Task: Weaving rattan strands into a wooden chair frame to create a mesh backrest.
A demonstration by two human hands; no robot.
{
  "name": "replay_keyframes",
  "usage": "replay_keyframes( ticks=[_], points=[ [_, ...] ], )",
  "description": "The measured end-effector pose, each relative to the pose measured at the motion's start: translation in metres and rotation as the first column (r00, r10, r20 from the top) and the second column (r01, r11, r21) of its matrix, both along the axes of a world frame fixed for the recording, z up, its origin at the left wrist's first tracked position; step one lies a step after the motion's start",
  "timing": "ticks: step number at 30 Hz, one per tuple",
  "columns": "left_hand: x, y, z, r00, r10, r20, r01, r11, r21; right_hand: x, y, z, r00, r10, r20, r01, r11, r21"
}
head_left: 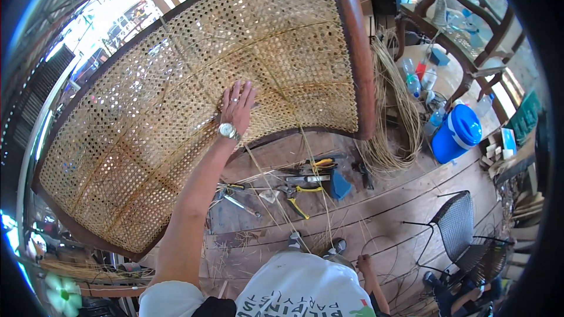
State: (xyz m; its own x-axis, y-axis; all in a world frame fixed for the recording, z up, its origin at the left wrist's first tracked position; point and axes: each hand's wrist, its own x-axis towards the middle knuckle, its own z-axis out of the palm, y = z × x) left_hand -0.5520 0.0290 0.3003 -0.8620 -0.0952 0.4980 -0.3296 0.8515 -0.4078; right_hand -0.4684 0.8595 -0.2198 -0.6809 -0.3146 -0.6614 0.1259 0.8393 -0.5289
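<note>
A large curved panel of woven cane webbing (pixel 200 53) in a dark wooden frame (pixel 354 53) stands before me. My left hand (pixel 237 107), a watch on its wrist, lies flat against the webbing near the lower edge, fingers stretched out. Loose cane strands (pixel 306 151) hang from the weave down toward my feet. My right hand (pixel 365 265) is low by my right side, its fingers closed. A thin cane strand (pixel 380 236) loops out from it; the grip itself is small and partly hidden.
Yellow-handled pliers (pixel 298 204), a blue block (pixel 339 185) and other tools lie on the planks. A cane bundle (pixel 395 129) hangs right of the panel. Beyond are a blue jug (pixel 457 132), bottles and a wooden chair frame (pixel 449 35). A dark woven chair (pixel 461 232) and another person's legs (pixel 449 293) are lower right.
</note>
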Motion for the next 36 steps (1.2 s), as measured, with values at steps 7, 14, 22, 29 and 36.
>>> replay_keyframes(
  ticks=[7, 14, 22, 29, 36],
  points=[
    [-0.157, 0.085, -0.004, 0.882, 0.059, -0.467, 0.296, 0.701, 0.648, 0.022, 0.051, 0.004, 0.980, -0.191, 0.062, 0.189, 0.981, 0.040],
    [-0.138, 0.053, 0.024, 0.937, 0.212, -0.276, 0.175, 0.398, 0.901, 0.066, 0.069, 0.066, 0.987, -0.128, -0.096, 0.123, 0.991, -0.052],
    [-0.122, 0.019, 0.056, 0.986, 0.071, -0.154, 0.123, 0.328, 0.937, 0.116, 0.053, 0.001, 0.963, -0.244, -0.115, 0.254, 0.964, 0.082],
    [-0.048, -0.123, 0.025, 0.978, -0.211, 0.002, 0.087, 0.413, 0.906, 0.198, -0.112, 0.002, 0.920, -0.329, -0.211, 0.347, 0.936, 0.054],
    [-0.019, -0.162, -0.028, 0.955, -0.109, -0.276, 0.296, 0.390, 0.872, 0.257, -0.266, 0.022, 0.800, -0.454, -0.393, 0.462, 0.883, -0.080]
  ],
)
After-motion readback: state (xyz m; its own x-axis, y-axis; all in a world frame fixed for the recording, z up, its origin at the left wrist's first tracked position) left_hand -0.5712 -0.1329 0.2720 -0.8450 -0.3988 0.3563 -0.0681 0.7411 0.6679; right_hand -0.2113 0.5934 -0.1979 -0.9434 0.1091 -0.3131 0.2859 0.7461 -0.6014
